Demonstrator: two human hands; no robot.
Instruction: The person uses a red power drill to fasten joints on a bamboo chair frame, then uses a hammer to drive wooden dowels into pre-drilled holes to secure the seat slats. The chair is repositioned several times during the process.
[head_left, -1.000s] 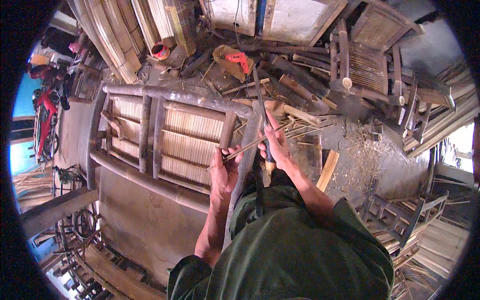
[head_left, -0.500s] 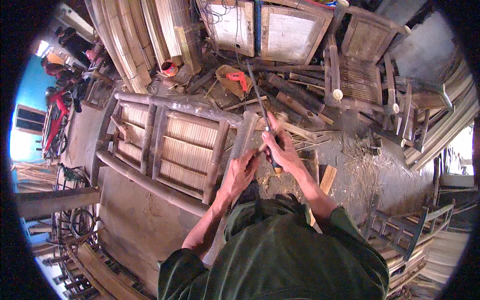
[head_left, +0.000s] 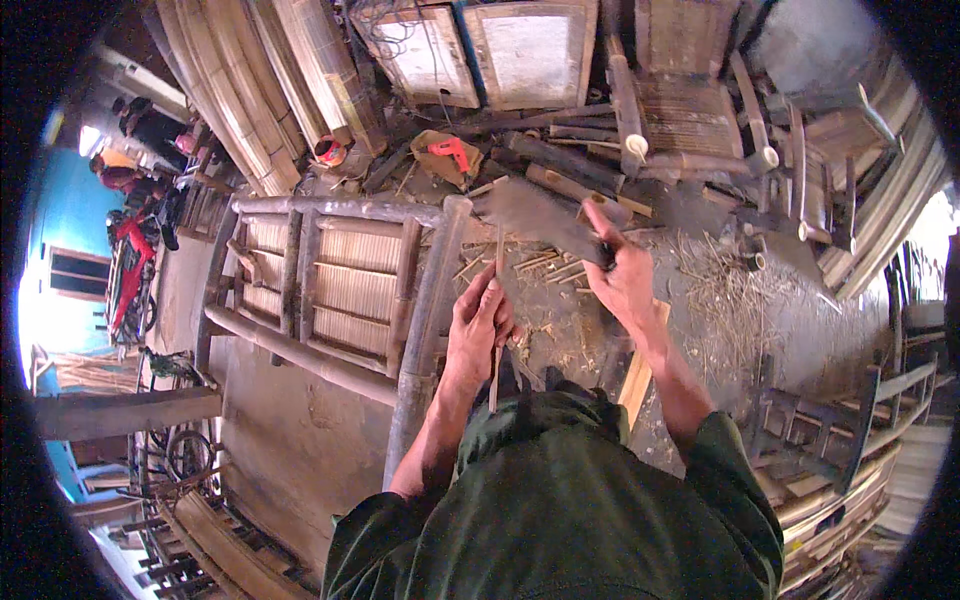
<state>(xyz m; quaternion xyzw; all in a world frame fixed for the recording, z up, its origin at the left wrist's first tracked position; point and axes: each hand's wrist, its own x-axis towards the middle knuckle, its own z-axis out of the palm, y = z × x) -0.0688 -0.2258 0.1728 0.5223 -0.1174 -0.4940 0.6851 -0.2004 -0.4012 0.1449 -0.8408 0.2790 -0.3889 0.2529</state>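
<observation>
My left hand is closed around a thin bamboo strip, which stands out above the fingers and runs down below them toward my shirt. To its right, my right hand grips a machete by the handle, index finger stretched up along it. The broad dark blade is smeared by motion and slants to the upper left, its tip side above the strip. Whether blade and strip touch, I cannot tell. A bamboo furniture frame with slatted panels stands just left of my left hand.
Behind lie a red power drill and dark bamboo poles. A bamboo chair stands at the far right. Shavings litter the floor, and a pale wooden board lies beside my right forearm. A person is at the far left.
My right hand has moved right, away from the left, and the machete has swung from edge-on to showing its broad side. The bamboo strip now stands upright in my left hand.
</observation>
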